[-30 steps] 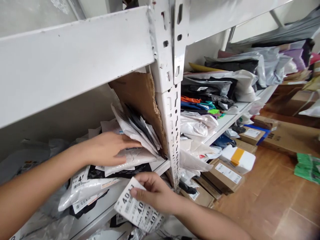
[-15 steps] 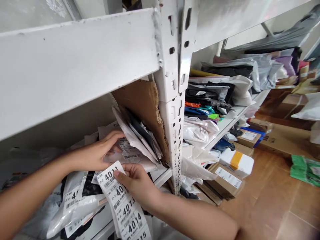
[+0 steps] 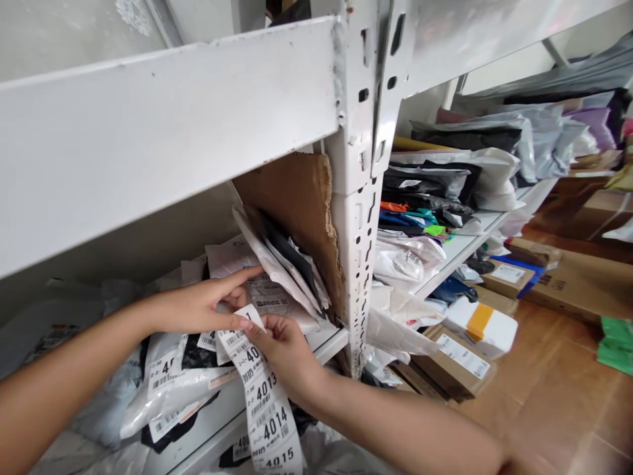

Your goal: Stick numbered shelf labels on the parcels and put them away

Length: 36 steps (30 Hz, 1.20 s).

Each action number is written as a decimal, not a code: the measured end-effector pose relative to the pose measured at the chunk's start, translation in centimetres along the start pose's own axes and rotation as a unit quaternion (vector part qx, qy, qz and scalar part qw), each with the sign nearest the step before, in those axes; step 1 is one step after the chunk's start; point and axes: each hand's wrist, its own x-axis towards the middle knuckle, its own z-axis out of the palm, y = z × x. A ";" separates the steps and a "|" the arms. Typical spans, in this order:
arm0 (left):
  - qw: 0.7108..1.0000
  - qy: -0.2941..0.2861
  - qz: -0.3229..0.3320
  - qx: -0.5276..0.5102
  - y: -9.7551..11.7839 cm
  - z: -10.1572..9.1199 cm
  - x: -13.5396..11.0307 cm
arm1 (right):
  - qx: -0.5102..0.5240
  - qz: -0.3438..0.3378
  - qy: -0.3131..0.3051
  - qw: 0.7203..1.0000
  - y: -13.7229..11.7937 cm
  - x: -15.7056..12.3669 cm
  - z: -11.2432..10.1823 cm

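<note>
My right hand (image 3: 284, 346) pinches a strip of printed number labels (image 3: 270, 409) between thumb and fingers near its top end. The strip hangs down, with 4013, 4014 and 4015 readable. My left hand (image 3: 208, 305) reaches in from the left, index finger stretched out to the lower edge of several upright flat mailer bags (image 3: 279, 270). Its thumb tip touches the top of the strip, beside my right thumb, while its other fingers are partly curled. Behind it lies a white parcel bag (image 3: 225, 258). Below are labelled plastic bags (image 3: 171, 396), one partly showing a number.
A white metal post (image 3: 363, 231) and a shelf beam (image 3: 173, 132) frame the space, with a brown cardboard sheet (image 3: 297, 191) inside. To the right, a shelf (image 3: 455, 254) carries stacked bags. Boxes (image 3: 457, 359) and a green bag (image 3: 616, 346) lie by the wooden floor (image 3: 548, 369).
My left index finger has stretched out to the mailer bags, and the left thumb has come onto the top of the strip, covering part of the first label. The view has shifted left.
</note>
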 end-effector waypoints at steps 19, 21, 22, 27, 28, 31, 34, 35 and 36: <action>0.949 0.122 0.044 0.286 0.8 3.6 -0.2 | 0.016 0.070 -0.015 0.997 -0.6 -2.1 -0.7; 0.943 0.144 0.053 0.296 0.5 4.0 -0.2 | 0.029 0.074 -0.004 0.997 -0.1 -2.8 -0.8; 0.941 0.155 0.057 0.294 0.3 4.2 -0.3 | 0.039 0.079 0.006 0.996 0.2 -3.2 -0.9; 0.913 0.300 -0.069 0.266 -0.6 4.9 -0.8 | 0.025 0.045 -0.019 0.998 1.4 -5.6 -3.0; 0.889 0.358 -0.091 0.271 -0.6 4.8 -1.0 | 0.006 0.020 -0.046 0.999 1.4 -5.8 -3.4; 0.888 0.355 0.006 0.291 0.1 3.7 -1.8 | -0.024 -0.036 -0.114 0.993 0.7 -5.6 -4.1; 0.959 0.136 0.110 0.222 1.2 2.3 -2.6 | -0.025 -0.055 -0.131 0.990 -0.4 -4.2 -3.7; 0.970 0.097 0.108 0.196 1.6 2.1 -2.8 | -0.035 -0.057 -0.130 0.989 -0.7 -3.5 -3.7; 0.974 0.095 0.094 0.183 2.0 1.9 -2.9 | -0.053 -0.054 -0.138 0.988 -1.1 -2.7 -3.8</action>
